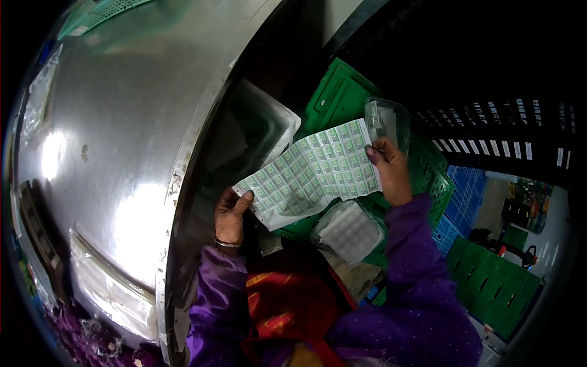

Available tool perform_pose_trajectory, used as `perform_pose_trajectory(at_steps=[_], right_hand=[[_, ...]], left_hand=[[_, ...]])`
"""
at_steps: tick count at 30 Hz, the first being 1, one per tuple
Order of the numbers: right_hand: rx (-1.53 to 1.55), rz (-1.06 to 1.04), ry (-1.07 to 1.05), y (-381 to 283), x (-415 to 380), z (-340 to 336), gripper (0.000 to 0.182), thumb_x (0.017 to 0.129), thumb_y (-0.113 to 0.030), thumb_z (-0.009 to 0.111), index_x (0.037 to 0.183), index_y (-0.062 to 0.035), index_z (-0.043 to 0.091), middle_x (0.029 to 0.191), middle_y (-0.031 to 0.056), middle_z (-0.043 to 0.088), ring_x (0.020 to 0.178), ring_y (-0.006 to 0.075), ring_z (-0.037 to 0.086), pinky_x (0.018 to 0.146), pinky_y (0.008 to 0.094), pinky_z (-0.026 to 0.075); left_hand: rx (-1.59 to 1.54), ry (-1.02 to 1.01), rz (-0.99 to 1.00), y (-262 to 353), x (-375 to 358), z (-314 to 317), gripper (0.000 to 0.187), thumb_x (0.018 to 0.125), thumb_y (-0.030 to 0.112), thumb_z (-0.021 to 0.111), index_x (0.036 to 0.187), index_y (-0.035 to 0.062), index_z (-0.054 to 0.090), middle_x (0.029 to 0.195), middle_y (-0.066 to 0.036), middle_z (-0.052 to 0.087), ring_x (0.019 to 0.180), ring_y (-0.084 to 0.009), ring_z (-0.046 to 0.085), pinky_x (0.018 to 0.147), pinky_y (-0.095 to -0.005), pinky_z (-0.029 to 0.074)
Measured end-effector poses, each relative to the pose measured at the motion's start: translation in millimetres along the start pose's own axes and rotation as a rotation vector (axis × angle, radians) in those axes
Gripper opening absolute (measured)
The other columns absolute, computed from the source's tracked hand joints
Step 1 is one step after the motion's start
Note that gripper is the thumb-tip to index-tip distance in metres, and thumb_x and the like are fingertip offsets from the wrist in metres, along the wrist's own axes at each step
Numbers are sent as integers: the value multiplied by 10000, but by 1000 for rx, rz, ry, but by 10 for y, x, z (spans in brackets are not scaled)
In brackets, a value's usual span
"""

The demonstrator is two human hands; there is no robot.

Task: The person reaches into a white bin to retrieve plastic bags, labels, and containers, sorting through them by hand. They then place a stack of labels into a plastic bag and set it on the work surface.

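Note:
A sheet of small green and white labels (pixel 306 174) is stretched between my two hands. My left hand (pixel 231 217) pinches its lower left corner, thumb on top. At the right edge, my right hand (pixel 391 170) grips the sheet between thumb and fingers. The sheet sags and creases in the middle. Beneath it are a green crate (pixel 342 92) and a clear plastic pack with rounded white shapes (pixel 351 232). Another clear plastic container (pixel 388 119) lies behind my right hand.
A steel table (pixel 134 92) fills the left, bearing a stack of clear plastic bags (pixel 113 287). Purple produce (pixel 85 336) is at the lower left. A translucent bin (pixel 278 116) stands beside the table. Blue crates (pixel 465 196) and green crates (pixel 492 284) are at right.

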State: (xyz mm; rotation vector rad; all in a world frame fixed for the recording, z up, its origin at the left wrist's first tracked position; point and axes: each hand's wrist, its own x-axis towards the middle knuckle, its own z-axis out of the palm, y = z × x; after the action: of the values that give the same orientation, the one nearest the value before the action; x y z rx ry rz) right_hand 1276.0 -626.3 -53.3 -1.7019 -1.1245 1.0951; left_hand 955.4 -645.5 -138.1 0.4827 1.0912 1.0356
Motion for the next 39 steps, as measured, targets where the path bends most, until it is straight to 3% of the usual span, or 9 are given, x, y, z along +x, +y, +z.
perform_pose_trajectory(at_steps=[4,7,10,15,21,27,39], right_hand=[[20,34,14,24,-11,-14,177,896,-185,589,977,-33,551,850,11,580,787,80,541,723,230,433],[248,295,-132,-137,41,-23,241,910,-236,557,1058,-47,550,919,26,595,809,93,578,702,234,466],[231,253,-173,-191,106,28,291,911,-276,540,1101,-56,540,957,36,597,809,96,594,664,233,480],[75,172,-163,-198,178,151,234,884,-244,580,975,-29,591,851,4,576,767,67,519,691,237,406],[70,92,-193,-20,278,198,185,877,-200,580,868,-16,587,758,-4,539,723,75,483,682,249,385],[144,243,-238,-194,205,178,155,876,-145,550,911,-4,606,800,13,591,738,88,531,691,256,418],[192,284,-291,-84,121,183,221,866,-136,534,989,38,596,892,70,621,786,125,575,727,284,461]], left_hand=[[-32,76,-79,73,3,5,249,815,102,677,1043,20,619,987,-43,645,913,-139,576,833,-286,434],[9,10,-74,129,27,-52,254,821,123,678,1051,35,615,1010,-42,637,913,-140,576,836,-275,437],[3,-38,-64,178,29,-55,265,825,119,673,1067,37,602,1011,-42,632,917,-143,577,831,-277,444],[-2,-78,-49,249,38,-52,271,831,100,661,1081,27,587,994,-45,633,915,-147,580,823,-279,445],[26,-70,-23,245,56,-68,281,818,104,675,1076,20,602,983,-50,640,900,-146,580,816,-279,440],[66,-11,-47,195,125,-178,321,795,146,704,1067,5,608,983,-52,640,888,-142,575,817,-278,432],[47,-10,-6,181,140,-174,328,796,135,699,1079,3,600,1006,-55,633,908,-145,570,832,-279,427]])
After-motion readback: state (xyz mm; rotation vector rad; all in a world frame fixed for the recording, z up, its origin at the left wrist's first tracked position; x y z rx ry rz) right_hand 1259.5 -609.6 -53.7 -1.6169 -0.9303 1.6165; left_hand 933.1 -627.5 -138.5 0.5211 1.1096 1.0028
